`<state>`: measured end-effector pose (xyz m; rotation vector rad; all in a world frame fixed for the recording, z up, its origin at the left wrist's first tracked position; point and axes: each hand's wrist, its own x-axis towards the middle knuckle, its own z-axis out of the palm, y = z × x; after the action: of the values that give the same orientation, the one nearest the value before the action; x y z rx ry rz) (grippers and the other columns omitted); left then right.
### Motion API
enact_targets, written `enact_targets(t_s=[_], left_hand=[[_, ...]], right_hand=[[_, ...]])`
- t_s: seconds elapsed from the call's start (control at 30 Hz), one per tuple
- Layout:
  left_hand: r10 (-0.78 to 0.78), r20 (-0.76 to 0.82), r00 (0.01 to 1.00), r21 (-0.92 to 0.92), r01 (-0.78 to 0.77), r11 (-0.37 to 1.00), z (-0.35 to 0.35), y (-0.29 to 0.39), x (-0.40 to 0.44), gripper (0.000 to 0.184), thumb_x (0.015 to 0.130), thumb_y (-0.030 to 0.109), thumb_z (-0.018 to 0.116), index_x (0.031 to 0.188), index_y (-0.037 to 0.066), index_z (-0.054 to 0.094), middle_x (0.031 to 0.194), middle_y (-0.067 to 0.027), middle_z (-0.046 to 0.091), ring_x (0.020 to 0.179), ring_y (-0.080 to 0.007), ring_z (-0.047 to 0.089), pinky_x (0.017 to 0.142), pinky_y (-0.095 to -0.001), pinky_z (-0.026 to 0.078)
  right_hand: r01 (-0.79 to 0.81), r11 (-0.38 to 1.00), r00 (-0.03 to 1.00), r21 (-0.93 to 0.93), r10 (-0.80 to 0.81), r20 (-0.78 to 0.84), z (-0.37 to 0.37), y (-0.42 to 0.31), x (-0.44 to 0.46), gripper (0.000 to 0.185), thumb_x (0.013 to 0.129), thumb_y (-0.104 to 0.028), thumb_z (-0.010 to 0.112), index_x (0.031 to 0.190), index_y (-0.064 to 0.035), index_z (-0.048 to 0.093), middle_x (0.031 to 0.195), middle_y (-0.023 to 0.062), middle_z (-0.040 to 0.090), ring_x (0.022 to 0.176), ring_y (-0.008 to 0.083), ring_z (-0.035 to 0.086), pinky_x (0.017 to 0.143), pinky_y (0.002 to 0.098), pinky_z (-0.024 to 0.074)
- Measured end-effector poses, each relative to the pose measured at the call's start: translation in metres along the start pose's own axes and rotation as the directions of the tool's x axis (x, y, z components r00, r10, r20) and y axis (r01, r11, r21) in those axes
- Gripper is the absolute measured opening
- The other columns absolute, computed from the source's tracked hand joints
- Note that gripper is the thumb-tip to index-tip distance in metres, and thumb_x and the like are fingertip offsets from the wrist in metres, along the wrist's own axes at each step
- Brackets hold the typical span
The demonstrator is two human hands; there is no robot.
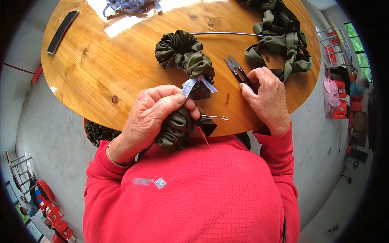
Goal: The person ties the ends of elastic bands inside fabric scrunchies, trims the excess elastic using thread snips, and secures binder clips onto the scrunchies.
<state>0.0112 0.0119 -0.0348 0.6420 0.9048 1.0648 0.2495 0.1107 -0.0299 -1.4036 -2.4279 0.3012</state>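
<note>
My left hand [156, 107] pinches the end of a light-blue elastic band [189, 86] between thumb and forefinger. The band is knotted and comes out of a gathered dark green fabric tube [198, 64], whose ruffled length curls over the table and continues under my left hand to the table edge. My right hand [266, 97] is closed at the handle end of black thread snips [235, 69]. Their blades point away from me and stand apart. Part of the handle is hidden by my fingers. A metal safety pin [214, 117] lies near the table edge, beside my left fingers.
More dark green fabric [285, 44] is heaped at the right of the wooden table [101, 60], with a thin metal rod [227, 34] reaching toward it. Light-blue elastic [131, 5] lies at the far edge. A black strip [63, 32] rests at left.
</note>
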Motion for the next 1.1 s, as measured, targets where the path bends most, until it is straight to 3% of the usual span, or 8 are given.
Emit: enact_targets(t_s=[0.17, 0.3, 0.37, 0.47, 0.57, 0.73, 0.9, 1.1], left_hand=[[0.038, -0.011, 0.999, 0.04, -0.038, 0.998, -0.002, -0.004, 0.002, 0.023, 0.093, 0.018, 0.05, 0.086, 0.0, 0.062, 0.079, -0.0068, 0.066, 0.064, -0.0058, 0.059, 0.058, -0.0187, 0.048], [0.029, -0.036, 0.999, 0.038, -0.028, 0.999, 0.004, -0.001, 0.001, 0.02, 0.092, 0.017, 0.054, 0.087, 0.0, 0.064, 0.076, -0.0057, 0.066, 0.06, -0.0051, 0.058, 0.055, -0.0182, 0.048], [0.045, -0.037, 0.998, 0.029, -0.044, 0.999, 0.003, -0.003, 0.001, 0.018, 0.091, 0.015, 0.055, 0.088, 0.0, 0.064, 0.075, -0.0056, 0.066, 0.058, -0.0053, 0.057, 0.054, -0.0185, 0.048], [0.074, -0.046, 0.996, 0.02, -0.073, 0.997, 0.004, -0.006, 0.001, 0.018, 0.091, 0.014, 0.056, 0.087, 0.0, 0.065, 0.074, -0.0053, 0.066, 0.057, -0.0055, 0.057, 0.053, -0.0186, 0.047], [0.068, -0.056, 0.996, 0.053, -0.065, 0.996, 0.005, -0.004, 0.001, 0.018, 0.089, 0.016, 0.057, 0.087, 0.0, 0.064, 0.074, -0.0075, 0.065, 0.062, -0.0085, 0.058, 0.056, -0.0202, 0.048], [0.117, -0.059, 0.991, 0.099, -0.111, 0.989, 0.008, -0.006, 0.002, 0.017, 0.089, 0.016, 0.057, 0.087, 0.0, 0.065, 0.072, -0.0075, 0.064, 0.062, -0.0085, 0.058, 0.055, -0.0203, 0.047], [0.086, -0.058, 0.995, 0.051, -0.083, 0.995, 0.009, -0.004, 0.001, 0.016, 0.088, 0.013, 0.059, 0.087, -0.001, 0.067, 0.07, -0.0036, 0.064, 0.06, -0.0046, 0.056, 0.052, -0.0185, 0.046], [0.064, -0.055, 0.996, 0.076, -0.06, 0.995, 0.01, -0.002, 0.0, 0.018, 0.089, 0.015, 0.058, 0.087, 0.0, 0.066, 0.069, -0.0067, 0.063, 0.058, -0.0082, 0.057, 0.052, -0.0199, 0.046]], right_hand=[[-0.035, 0.984, 0.999, 0.175, 0.038, -0.014, 0.003, 0.003, -0.016, 0.018, 0.072, -0.008, 0.062, 0.087, -0.001, 0.054, 0.068, 0.0157, 0.055, 0.061, 0.0323, 0.056, 0.056, 0.0392, 0.0442], [-0.135, 0.933, 0.979, 0.332, 0.075, 0.189, -0.012, 0.003, -0.029, 0.014, 0.071, -0.005, 0.061, 0.083, 0.0007, 0.058, 0.064, 0.0125, 0.052, 0.052, 0.0212, 0.05, 0.05, 0.0315, 0.0396], [-0.179, 0.828, 0.97, 0.531, 0.059, 0.236, -0.018, -0.002, -0.037, 0.011, 0.068, 0.0, 0.06, 0.078, 0.0021, 0.056, 0.063, 0.0066, 0.049, 0.052, 0.0128, 0.044, 0.049, 0.0261, 0.0354], [-0.016, 0.729, 0.986, 0.684, -0.104, 0.133, -0.028, -0.01, -0.044, 0.007, 0.07, 0.002, 0.06, 0.076, 0.0025, 0.056, 0.065, 0.0068, 0.052, 0.054, 0.0127, 0.049, 0.05, 0.0247, 0.0379], [-0.085, 0.71, 0.967, 0.699, -0.11, 0.229, -0.041, -0.031, -0.046, 0.011, 0.07, 0.005, 0.062, 0.08, 0.0034, 0.056, 0.067, 0.0083, 0.056, 0.057, 0.0153, 0.056, 0.05, 0.0254, 0.0409], [0.115, 0.771, 0.954, 0.627, -0.261, 0.146, -0.022, -0.039, -0.034, 0.024, 0.074, 0.011, 0.056, 0.095, 0.0019, 0.053, 0.077, 0.0106, 0.06, 0.066, 0.0214, 0.064, 0.057, 0.0284, 0.0498], [0.144, 0.815, 0.953, 0.561, -0.267, 0.143, -0.021, -0.04, -0.031, 0.025, 0.072, 0.01, 0.057, 0.095, 0.0013, 0.053, 0.075, 0.0127, 0.057, 0.061, 0.0259, 0.06, 0.054, 0.0309, 0.0469], [0.173, 0.801, 0.954, 0.574, -0.282, 0.106, -0.021, -0.043, -0.028, 0.023, 0.071, 0.01, 0.056, 0.093, 0.0013, 0.053, 0.072, 0.0135, 0.053, 0.058, 0.0295, 0.056, 0.052, 0.0335, 0.0443]])
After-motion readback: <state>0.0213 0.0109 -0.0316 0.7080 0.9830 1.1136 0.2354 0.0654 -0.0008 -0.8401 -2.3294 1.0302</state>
